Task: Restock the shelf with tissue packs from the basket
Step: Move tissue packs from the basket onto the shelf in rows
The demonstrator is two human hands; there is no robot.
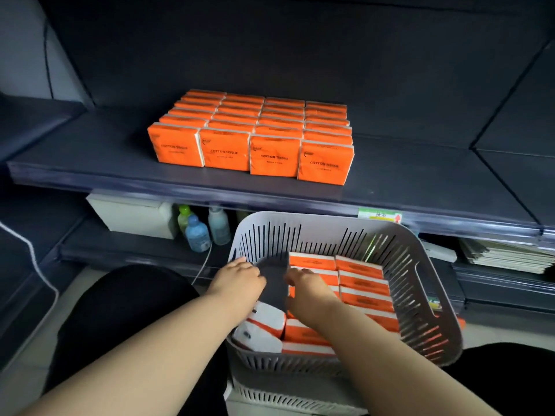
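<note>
As the left hand (240,280) and right hand (309,288) dip into the basket (330,232), a pick-up seems underway. The left fingers (241,262) curl loosely, empty. The right fingers (295,276) touch the tissue packs (360,283), grip unclear. Next: lift one to the shelf (90,163).

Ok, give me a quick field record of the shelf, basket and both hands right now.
shelf: holds a block of orange shelf packs, four columns wide, upright
basket: grey, slotted, below the shelf front; basket packs lie in its right and near parts, far-left floor bare
left hand: inside basket by its left wall; grip unclear
right hand: at the basket packs' left edge; grip unclear
lower shelf: bottles, white box
</note>
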